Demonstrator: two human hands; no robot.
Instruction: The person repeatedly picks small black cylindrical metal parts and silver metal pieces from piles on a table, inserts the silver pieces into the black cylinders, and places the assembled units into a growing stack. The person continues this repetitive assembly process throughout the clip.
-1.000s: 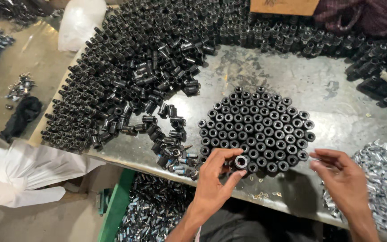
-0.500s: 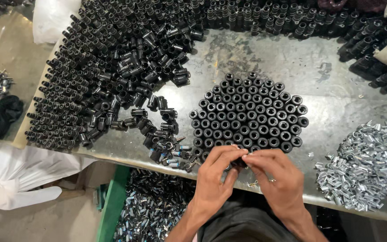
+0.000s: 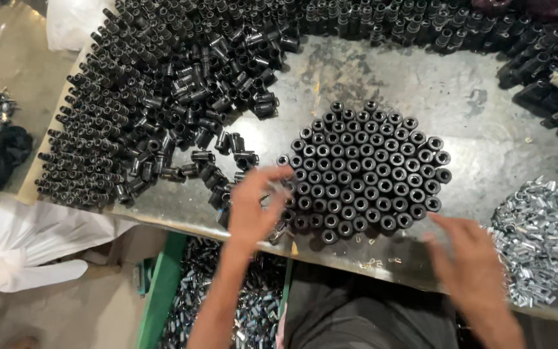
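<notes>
Black metal sleeves stand upright in a tight round cluster (image 3: 369, 171) on the grey metal table (image 3: 389, 77). My left hand (image 3: 253, 210) is blurred at the cluster's left edge, its fingertips touching the outer sleeves; I cannot make out whether anything is in it. Blurred as well, my right hand (image 3: 469, 268) hovers over the table's front edge, between the cluster and a pile of small silver parts (image 3: 544, 239). Its fingers are spread with nothing visible in them.
A big heap of loose black sleeves (image 3: 163, 110) covers the table's left and back. White plastic bags (image 3: 27, 239) and a black cloth (image 3: 4, 158) lie on the floor at left. Under the table, beside a green frame (image 3: 159, 291), lie more parts (image 3: 253, 310).
My hands were joined at the cluster's front edge and have now parted: the left went to the cluster's left side, the right swung toward the silver pile.
</notes>
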